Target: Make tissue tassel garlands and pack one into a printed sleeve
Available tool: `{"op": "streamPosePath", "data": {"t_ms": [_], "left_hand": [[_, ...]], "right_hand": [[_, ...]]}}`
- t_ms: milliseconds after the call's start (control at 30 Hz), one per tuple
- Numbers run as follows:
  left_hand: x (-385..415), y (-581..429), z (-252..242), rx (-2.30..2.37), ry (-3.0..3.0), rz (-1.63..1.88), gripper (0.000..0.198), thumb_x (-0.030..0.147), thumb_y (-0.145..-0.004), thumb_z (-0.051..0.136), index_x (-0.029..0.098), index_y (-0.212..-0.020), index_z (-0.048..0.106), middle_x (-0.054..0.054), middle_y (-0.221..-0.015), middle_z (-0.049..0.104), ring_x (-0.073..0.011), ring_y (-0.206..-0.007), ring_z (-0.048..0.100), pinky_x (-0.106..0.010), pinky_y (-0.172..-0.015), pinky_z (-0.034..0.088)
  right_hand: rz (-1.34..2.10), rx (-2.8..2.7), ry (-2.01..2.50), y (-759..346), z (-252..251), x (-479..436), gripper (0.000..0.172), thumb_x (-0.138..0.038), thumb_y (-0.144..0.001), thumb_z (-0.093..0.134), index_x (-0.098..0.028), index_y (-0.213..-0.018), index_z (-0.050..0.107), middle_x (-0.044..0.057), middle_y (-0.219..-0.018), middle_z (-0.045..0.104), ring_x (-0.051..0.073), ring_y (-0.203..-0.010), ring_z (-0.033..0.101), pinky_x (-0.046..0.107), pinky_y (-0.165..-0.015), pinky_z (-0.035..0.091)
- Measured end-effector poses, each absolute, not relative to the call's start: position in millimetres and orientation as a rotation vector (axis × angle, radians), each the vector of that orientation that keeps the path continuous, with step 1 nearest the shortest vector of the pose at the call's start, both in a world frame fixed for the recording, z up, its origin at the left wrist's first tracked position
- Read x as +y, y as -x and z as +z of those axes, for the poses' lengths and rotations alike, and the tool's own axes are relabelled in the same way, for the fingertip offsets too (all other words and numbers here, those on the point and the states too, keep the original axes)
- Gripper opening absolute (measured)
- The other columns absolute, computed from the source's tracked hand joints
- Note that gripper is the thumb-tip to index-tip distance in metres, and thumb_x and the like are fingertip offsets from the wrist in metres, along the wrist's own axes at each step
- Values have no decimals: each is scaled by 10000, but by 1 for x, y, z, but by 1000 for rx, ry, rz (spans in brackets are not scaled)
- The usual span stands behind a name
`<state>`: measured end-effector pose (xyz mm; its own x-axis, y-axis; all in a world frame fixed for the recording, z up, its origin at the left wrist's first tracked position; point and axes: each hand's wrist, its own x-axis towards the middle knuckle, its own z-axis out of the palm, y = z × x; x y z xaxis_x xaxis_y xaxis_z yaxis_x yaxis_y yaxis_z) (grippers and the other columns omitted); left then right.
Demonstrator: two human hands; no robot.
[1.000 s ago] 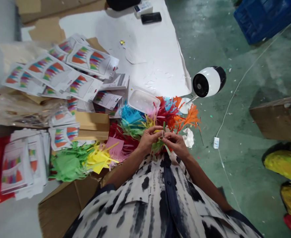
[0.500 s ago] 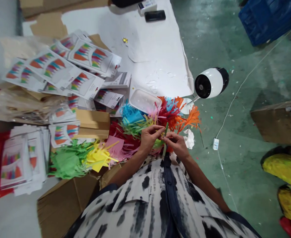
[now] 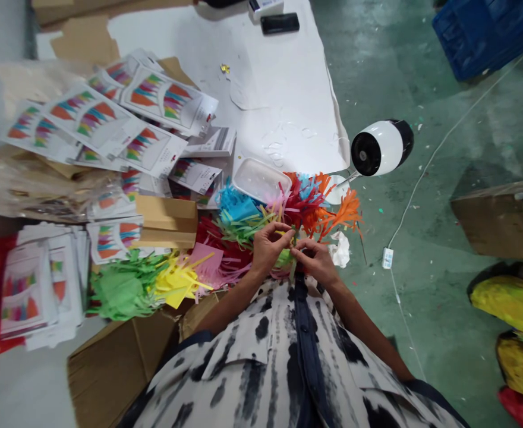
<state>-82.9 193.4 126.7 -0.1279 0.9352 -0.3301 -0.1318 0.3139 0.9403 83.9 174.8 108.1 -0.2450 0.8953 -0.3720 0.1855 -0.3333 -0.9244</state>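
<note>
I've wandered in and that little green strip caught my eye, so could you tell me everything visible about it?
The green strip is narrow, flat-looking and apparently paper. It sits between the fingertips of the left hand and right hand, which pinch at it in front of the patterned shirt. Its upper end pokes above the fingers, roughly upright in the picture. A paler green length hangs below; whether that's the same piece, I can't tell. Fingers hide its middle, and fine details are too small to make out.

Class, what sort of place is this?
Probably a workshop or packing area: piled printed packets, heaps of coloured fringe and a blue crate on the floor suggest it.
</note>
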Motion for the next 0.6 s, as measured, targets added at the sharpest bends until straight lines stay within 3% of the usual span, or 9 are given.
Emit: {"op": "streamPosePath", "data": {"t_ms": [100, 200, 400, 600], "left_hand": [[193, 85, 124, 1307, -818, 1092, 271, 417, -822, 818, 179, -866, 697, 32, -621, 670, -128, -538, 655, -229, -563, 513], [193, 89, 123, 1240, -891, 1060, 288, 420, -812, 832, 182, -894, 692, 20, -730, 690, -115, -591, 651, -219, -578, 500], [197, 98, 115, 1175, -963, 1126, 284, 402, -797, 867, 169, -786, 705, 4, -814, 660, -89, -624, 594, -221, -592, 475], [199, 113, 92, 828, -618, 981, 430, 461, -657, 957, 139, -688, 675, -26, -822, 674, -72, -572, 553, -217, -525, 425]], "right_hand": [[1695, -1302, 1417, -84, 110, 176, 378, -580, -834, 779, -210, -812, 703, 4, -772, 639, 131, -609, 524, 269, -546, 402], [1739, -1317, 1412, -84, 113, 177, 389, -578, -813, 798, -207, -788, 684, -11, -715, 615, 122, -573, 504, 264, -524, 377], [1892, -1183, 1356, -85, 115, 175, 371, -533, -796, 832, -201, -770, 668, -23, -704, 576, 114, -591, 481, 256, -540, 356], [2105, -918, 1214, -93, 108, 170, 431, -557, -753, 860, -198, -716, 623, -20, -732, 537, 101, -607, 415, 243, -533, 315]]}}
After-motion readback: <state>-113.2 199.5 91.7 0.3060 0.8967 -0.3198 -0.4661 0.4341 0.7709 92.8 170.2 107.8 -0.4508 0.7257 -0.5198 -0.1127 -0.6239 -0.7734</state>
